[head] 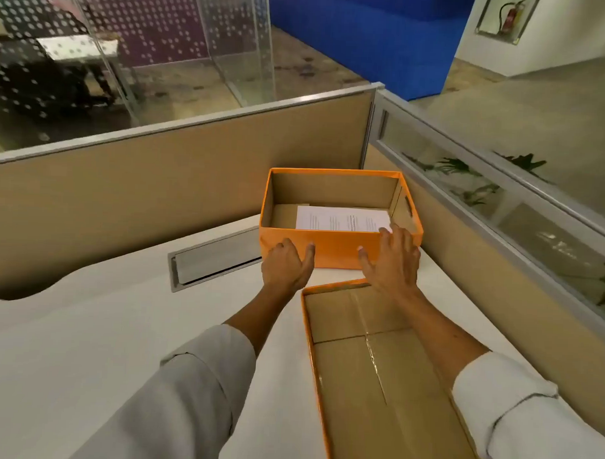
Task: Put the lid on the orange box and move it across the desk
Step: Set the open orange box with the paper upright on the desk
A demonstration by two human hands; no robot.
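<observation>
Open orange box (334, 251) — paper (342, 218) inside (lid (385, 369) lies upturned nearby).

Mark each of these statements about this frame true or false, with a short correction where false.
1. The orange box is open, with no lid on it. True.
2. The lid lies upside down on the desk, nearer the person than the box. True.
3. The box is empty. False: a printed sheet lies inside.
4. Only the left hand is at the box. False: the right hand is there too.
</observation>
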